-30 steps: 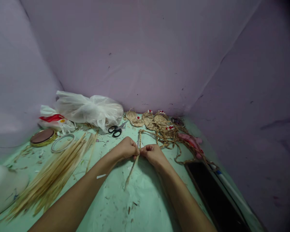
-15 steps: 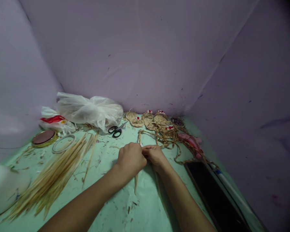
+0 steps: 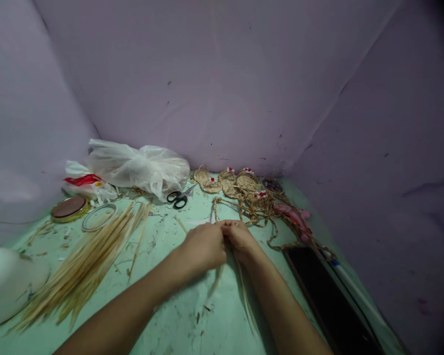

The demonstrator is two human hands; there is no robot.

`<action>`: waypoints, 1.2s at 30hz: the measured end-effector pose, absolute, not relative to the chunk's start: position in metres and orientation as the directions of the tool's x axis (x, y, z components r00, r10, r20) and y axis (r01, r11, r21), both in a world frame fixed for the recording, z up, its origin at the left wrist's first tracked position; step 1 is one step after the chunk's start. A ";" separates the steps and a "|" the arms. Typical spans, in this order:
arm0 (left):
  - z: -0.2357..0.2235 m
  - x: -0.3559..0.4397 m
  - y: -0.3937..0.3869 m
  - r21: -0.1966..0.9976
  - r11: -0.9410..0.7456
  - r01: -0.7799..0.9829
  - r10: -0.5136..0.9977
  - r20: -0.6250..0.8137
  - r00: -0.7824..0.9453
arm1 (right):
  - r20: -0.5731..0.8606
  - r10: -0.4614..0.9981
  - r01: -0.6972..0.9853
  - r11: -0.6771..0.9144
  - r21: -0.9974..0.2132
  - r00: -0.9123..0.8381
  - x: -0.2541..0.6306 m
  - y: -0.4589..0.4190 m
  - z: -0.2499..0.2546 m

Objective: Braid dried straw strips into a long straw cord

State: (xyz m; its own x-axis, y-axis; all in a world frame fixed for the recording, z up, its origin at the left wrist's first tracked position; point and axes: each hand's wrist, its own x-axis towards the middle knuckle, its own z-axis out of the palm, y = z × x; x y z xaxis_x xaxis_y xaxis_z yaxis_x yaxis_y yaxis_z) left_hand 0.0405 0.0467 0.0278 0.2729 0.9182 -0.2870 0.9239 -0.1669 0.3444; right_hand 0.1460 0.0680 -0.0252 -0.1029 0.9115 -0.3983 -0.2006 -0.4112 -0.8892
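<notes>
My left hand [image 3: 207, 245] and my right hand [image 3: 240, 237] meet at the middle of the table, fingers closed on a braid of dry straw-coloured fibre. Its plaited part [image 3: 215, 209] rises just beyond my knuckles and joins the braided cord [image 3: 251, 214] behind. Loose fibre strands [image 3: 247, 296] trail toward me below my right hand, and a shorter blurred one hangs under the left. The exact pinch of the fingertips is hidden. Several woven slippers with red and white beads [image 3: 227, 185] lie beyond the hands against the wall.
Left of my arms lies a bundle of dry fibre strips [image 3: 85, 266], with a tape ring [image 3: 99, 217], a round tin [image 3: 69, 209] and a white container [image 3: 11, 286]. Scissors [image 3: 178, 198] lie before a plastic bag [image 3: 136, 167]. A dark flat panel [image 3: 325, 296] is at right.
My left hand has turned slightly, its wrist a little lower, and the strand under it has swung right and blurred. My right hand stays at nearly the same spot.
</notes>
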 end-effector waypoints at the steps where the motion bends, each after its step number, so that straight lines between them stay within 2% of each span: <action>1: 0.032 0.030 0.053 0.315 -0.179 0.932 0.920 -0.281 0.272 | -0.403 0.908 -0.208 -0.418 -0.884 -0.113 0.146 0.068 -0.025; 4: 0.041 0.002 0.073 0.195 -0.055 0.979 0.985 -0.151 0.085 | -0.408 0.903 -0.226 -0.429 -0.875 -0.135 0.147 0.069 -0.023; 5: 0.042 -0.003 0.079 0.207 -0.024 0.978 0.995 -0.086 0.043 | -0.409 0.902 -0.228 -0.431 -0.873 -0.141 0.148 0.069 -0.023; 7: 0.041 -0.005 0.085 0.356 0.016 0.934 0.995 -0.093 0.019 | -0.416 0.896 -0.230 -0.443 -0.867 -0.158 0.148 0.069 -0.022; 9: 0.037 0.000 0.088 0.550 0.084 0.831 0.962 -0.262 0.075 | -0.412 0.895 -0.235 -0.443 -0.865 -0.168 0.149 0.069 -0.021; 11: 0.033 0.004 0.088 0.625 0.172 0.761 0.915 -0.388 0.112 | -0.404 0.898 -0.250 -0.437 -0.864 -0.176 0.150 0.069 -0.021; 12: 0.032 0.004 0.089 0.612 0.172 0.772 0.924 -0.372 0.089 | -0.403 0.898 -0.256 -0.438 -0.862 -0.176 0.150 0.069 -0.021; 13: 0.032 0.001 0.089 0.571 0.146 0.808 0.952 -0.302 0.041 | -0.406 0.897 -0.262 -0.440 -0.859 -0.174 0.150 0.069 -0.022; 15: 0.036 -0.009 0.090 0.406 0.065 0.912 0.998 -0.028 -0.058 | -0.424 0.890 -0.266 -0.456 -0.849 -0.170 0.150 0.069 -0.022; 17: 0.043 -0.022 0.090 0.238 0.029 0.971 0.967 0.237 -0.088 | -0.442 0.881 -0.268 -0.472 -0.840 -0.167 0.150 0.069 -0.022; 18: 0.047 -0.027 0.091 0.199 0.025 0.980 0.941 0.325 -0.090 | -0.447 0.879 -0.268 -0.476 -0.838 -0.166 0.150 0.069 -0.022; 19: 0.051 -0.032 0.092 0.200 0.020 0.980 0.920 0.380 -0.096 | -0.447 0.879 -0.265 -0.476 -0.838 -0.164 0.150 0.069 -0.022; 21: 0.058 -0.037 0.093 0.310 0.006 0.951 0.906 0.400 -0.136 | -0.434 0.887 -0.256 -0.461 -0.850 -0.156 0.150 0.069 -0.022; 22: 0.061 -0.037 0.094 0.407 0.012 0.913 0.917 0.359 -0.172 | -0.426 0.891 -0.248 -0.452 -0.857 -0.154 0.150 0.069 -0.022; 24: 0.063 -0.031 0.093 0.625 0.069 0.777 0.961 0.166 -0.219 | -0.414 0.897 -0.241 -0.441 -0.865 -0.153 0.150 0.069 -0.022; 26: 0.059 -0.017 0.089 0.783 0.186 0.594 0.982 -0.121 -0.147 | -0.409 0.899 -0.241 -0.437 -0.867 -0.159 0.150 0.069 -0.023; 27: 0.055 -0.009 0.087 0.822 0.249 0.512 0.965 -0.252 -0.066 | -0.404 0.900 -0.242 -0.434 -0.867 -0.165 0.150 0.069 -0.023; 29: 0.042 0.008 0.081 0.842 0.352 0.408 0.898 -0.427 0.107 | -0.389 0.902 -0.250 -0.426 -0.869 -0.187 0.151 0.070 -0.024; 31: 0.028 0.020 0.078 0.855 0.409 0.319 0.840 -0.489 0.236 | -0.366 0.906 -0.261 -0.414 -0.872 -0.214 0.151 0.070 -0.024; 36: 0.008 0.026 0.081 0.823 0.527 0.211 0.755 -0.568 0.328 | -0.323 0.908 -0.247 -0.389 -0.888 -0.268 0.150 0.070 -0.025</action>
State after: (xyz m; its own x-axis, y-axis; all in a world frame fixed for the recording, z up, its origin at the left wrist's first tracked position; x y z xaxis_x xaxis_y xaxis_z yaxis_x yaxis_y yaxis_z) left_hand 0.0261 0.0806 0.0077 0.3281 0.7549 -0.5678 0.2113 0.5272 0.8230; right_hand 0.1503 0.0705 -0.0247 -0.2678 0.9076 -0.3233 -0.2467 -0.3890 -0.8876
